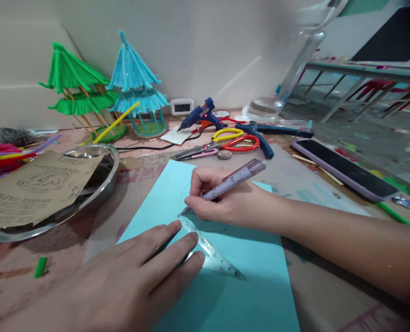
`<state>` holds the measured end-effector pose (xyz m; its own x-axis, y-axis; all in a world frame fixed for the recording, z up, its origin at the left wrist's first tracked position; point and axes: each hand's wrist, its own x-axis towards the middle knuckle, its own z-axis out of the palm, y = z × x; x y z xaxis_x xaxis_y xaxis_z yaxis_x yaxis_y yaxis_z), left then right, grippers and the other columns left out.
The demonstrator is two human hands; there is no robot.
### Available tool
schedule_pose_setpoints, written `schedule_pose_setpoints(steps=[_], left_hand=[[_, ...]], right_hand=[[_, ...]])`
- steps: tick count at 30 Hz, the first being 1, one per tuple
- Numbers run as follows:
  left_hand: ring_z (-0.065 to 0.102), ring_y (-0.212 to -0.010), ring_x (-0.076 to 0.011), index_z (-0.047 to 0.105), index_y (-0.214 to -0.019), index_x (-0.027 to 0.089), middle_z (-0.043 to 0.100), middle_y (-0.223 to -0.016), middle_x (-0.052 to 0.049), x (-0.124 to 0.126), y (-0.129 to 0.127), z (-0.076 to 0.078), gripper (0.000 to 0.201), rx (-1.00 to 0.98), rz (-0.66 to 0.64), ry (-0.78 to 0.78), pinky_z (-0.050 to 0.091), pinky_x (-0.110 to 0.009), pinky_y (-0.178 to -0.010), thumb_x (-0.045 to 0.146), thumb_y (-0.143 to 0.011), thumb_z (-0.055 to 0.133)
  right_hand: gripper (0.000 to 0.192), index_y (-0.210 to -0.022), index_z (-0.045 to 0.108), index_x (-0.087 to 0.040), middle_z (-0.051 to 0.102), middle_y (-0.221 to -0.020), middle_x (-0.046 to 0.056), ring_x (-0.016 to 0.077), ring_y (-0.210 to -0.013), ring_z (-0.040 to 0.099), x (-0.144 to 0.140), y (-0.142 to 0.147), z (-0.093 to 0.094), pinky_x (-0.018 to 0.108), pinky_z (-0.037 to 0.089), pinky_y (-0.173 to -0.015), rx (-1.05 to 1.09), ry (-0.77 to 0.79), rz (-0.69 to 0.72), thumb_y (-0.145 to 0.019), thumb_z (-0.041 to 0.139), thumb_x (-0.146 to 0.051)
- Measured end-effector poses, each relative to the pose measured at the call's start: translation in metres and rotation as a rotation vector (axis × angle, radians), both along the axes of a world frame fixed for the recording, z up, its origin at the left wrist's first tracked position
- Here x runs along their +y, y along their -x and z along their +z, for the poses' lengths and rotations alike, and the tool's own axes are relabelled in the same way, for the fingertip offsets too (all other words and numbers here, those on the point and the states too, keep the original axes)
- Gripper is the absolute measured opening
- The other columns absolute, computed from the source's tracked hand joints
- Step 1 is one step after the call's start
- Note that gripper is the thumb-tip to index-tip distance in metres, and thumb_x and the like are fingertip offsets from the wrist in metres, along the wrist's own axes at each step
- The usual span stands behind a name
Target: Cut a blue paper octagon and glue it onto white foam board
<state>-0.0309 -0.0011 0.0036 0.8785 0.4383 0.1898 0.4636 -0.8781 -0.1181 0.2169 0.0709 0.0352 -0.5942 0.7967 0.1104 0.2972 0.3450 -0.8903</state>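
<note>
A sheet of light blue paper [260, 276] lies before me with faint drawn lines on it. My right hand [222, 193] is closed around a purple patterned pen [232, 180], its tip at the upper end of a clear set square [222, 265]. My left hand [149, 263] rests flat with fingers stretched out, the fingertips pressing the set square against the paper. Part of the drawing is hidden behind my right hand.
Left: metal bowl [113, 170] under brown card [49, 184]. Behind stand green [76, 76] and blue [133, 69] pipe-cleaner pavilions, a clock [181, 107], a glue gun [201, 115], red-handled scissors [241, 143] and pliers [260, 133]. Right: phone [343, 168]; a clear container [277, 87] stands farther back.
</note>
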Motion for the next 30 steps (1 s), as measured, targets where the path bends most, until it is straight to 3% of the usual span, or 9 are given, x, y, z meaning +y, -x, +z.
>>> schedule_pose_setpoints(steps=[6, 15, 23, 30], left_hand=[[0.054, -0.135, -0.0240, 0.042, -0.152, 0.034, 0.052, -0.153, 0.004, 0.000, 0.000, 0.000, 0.057, -0.034, -0.005, 0.058, 0.059, -0.028, -0.094, 0.021, -0.097, 0.049], [0.051, -0.138, -0.0238, 0.038, -0.154, 0.033, 0.047, -0.157, 0.005, 0.002, 0.004, -0.004, 0.057, 0.025, -0.036, -0.033, 0.060, -0.032, -0.095, 0.022, -0.099, 0.047], [0.051, -0.138, -0.0242, 0.033, -0.157, 0.035, 0.048, -0.156, 0.004, 0.002, 0.005, -0.006, 0.062, -0.014, -0.022, 0.081, 0.059, -0.033, -0.098, 0.017, -0.098, 0.045], [0.056, -0.134, -0.0228, 0.017, -0.161, 0.038, 0.049, -0.155, 0.004, 0.003, 0.010, -0.004, 0.075, 0.073, 0.031, 0.089, 0.061, -0.030, -0.092, 0.011, -0.095, 0.042]], right_hand=[[0.017, -0.075, 0.050, -0.019, 0.053, -0.065, -0.006, 0.0070, -0.056, 0.047, -0.001, 0.002, 0.005, 0.018, 0.035, -0.047, -0.029, -0.009, 0.009, -0.085, 0.062, -0.026], [0.017, -0.070, 0.047, -0.020, 0.051, -0.061, -0.007, 0.0071, -0.055, 0.045, -0.005, -0.002, 0.011, 0.018, 0.033, -0.046, -0.096, -0.051, 0.033, -0.082, 0.058, -0.021], [0.018, -0.067, 0.044, -0.021, 0.046, -0.058, -0.008, 0.0066, -0.054, 0.041, -0.004, -0.006, 0.014, 0.018, 0.031, -0.045, -0.125, -0.022, 0.090, -0.080, 0.057, -0.020], [0.019, -0.066, 0.042, -0.021, 0.042, -0.057, -0.008, 0.0061, -0.052, 0.038, -0.002, -0.009, 0.014, 0.018, 0.030, -0.045, -0.092, 0.064, 0.129, -0.077, 0.057, -0.017]])
